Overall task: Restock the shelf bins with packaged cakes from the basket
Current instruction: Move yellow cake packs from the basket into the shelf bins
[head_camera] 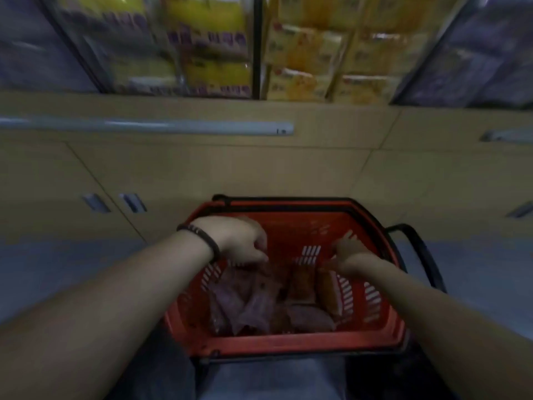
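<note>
1. Head view looks steeply down into a red plastic basket (288,346) with slotted walls and a black handle (418,249) folded out to its right side.
2. Packaged cakes lie loose on the basket's floor. A heap of purple-tinted clear packets (245,301) fills the left half, and orange-brown cakes in clear wrap (301,284) stand on edge toward the right wall.
3. Left hand (239,241), with a dark bracelet (202,235) on the wrist, hangs over the purple heap. Its fingers curl downward and meet the top packet, but blur hides whether they actually grip it.
4. Right hand (350,251) reaches in above the orange-brown cakes with fingers spread and straight, holding nothing.
5. Above a pale wooden cabinet (259,168), the shelf bins are blurred. One bin holds yellow-and-purple packs (207,47), and the bin just to its right holds yellow-orange packs (305,50). A dark upright divides the two.
</note>
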